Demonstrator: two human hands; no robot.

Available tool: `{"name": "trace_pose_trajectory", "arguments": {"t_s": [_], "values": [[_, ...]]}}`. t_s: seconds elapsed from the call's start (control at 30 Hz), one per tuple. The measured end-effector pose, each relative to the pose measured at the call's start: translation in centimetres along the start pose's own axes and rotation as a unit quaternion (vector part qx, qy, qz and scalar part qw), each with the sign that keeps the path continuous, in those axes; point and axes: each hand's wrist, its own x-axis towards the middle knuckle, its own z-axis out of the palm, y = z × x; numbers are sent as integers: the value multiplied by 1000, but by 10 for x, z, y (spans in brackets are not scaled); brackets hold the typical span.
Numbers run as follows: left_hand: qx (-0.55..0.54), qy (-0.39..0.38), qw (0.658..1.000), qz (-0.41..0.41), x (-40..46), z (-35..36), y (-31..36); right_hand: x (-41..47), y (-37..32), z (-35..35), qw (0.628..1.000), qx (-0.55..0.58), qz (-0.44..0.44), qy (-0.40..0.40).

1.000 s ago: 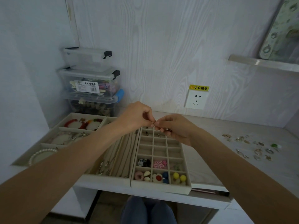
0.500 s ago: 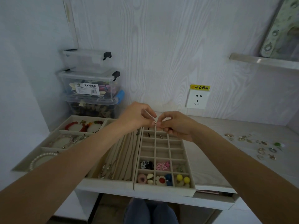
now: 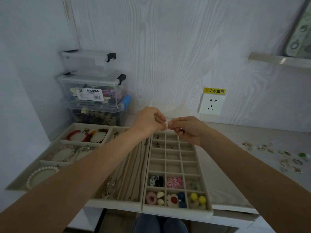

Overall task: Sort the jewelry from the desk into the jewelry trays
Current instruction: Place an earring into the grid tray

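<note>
Two forearms are seen reaching in from the bottom corners and meeting near the centre of the view. A tiny silvery piece of jewelry (image 3: 167, 126) is pinched between the fingertips of the left hand (image 3: 149, 121) and the right hand (image 3: 188, 129), raised just above the far end of a grid tray (image 3: 176, 210). Both hands are curled closed around it; what kind of piece it is cannot be told at this size. A second small dark item appears to be tucked in the right hand's fingers, though this is not certain. The piece is probably being held in both hands so that it can be fastened or straightened before being dropped into a cell.

The beige grid tray lies at 6 o'clock from the hands. Colourful hair ornaments (image 3: 175, 183) fill its nearest cells, and a few small pieces sit in the farthest ones; the middle cells look unfilled. Touching it on the left, a necklace tray (image 3: 117, 201) is laid with chains in long channels. At 8 o'clock, a bracelet tray (image 3: 50, 148) holds beaded and pearl bracelets.

At 3 o'clock, well apart from the trays, unsorted rings and earrings (image 3: 284, 157) are scattered on the pale counter (image 3: 235, 182), so much sorting seems left. Stacked clear storage boxes (image 3: 94, 88) stand at 10 o'clock against the wall.
</note>
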Motion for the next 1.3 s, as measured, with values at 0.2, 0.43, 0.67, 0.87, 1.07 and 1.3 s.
{"name": "trace_pose_trajectory", "arguments": {"t_s": [0.2, 0.43, 0.67, 0.87, 1.07, 1.3], "values": [[9, -54, 998, -6, 13, 2, -3, 7, -1, -7, 994, -105, -24, 23], [109, -86, 989, 43, 23, 6, 2, 8, -3, -7, 986, -158, -38, 44], [164, -106, 979, 65, 31, 11, 1, 6, 2, -10, 984, -168, -50, 18], [105, -88, 990, 41, 31, 16, -6, 8, 10, -12, 982, -167, -74, 39], [118, -92, 988, 31, 29, 15, -11, 10, 9, -9, 946, -293, -125, 53], [135, -76, 988, 21, 27, 10, -14, 15, 8, -11, 860, -490, -129, 53]]}}
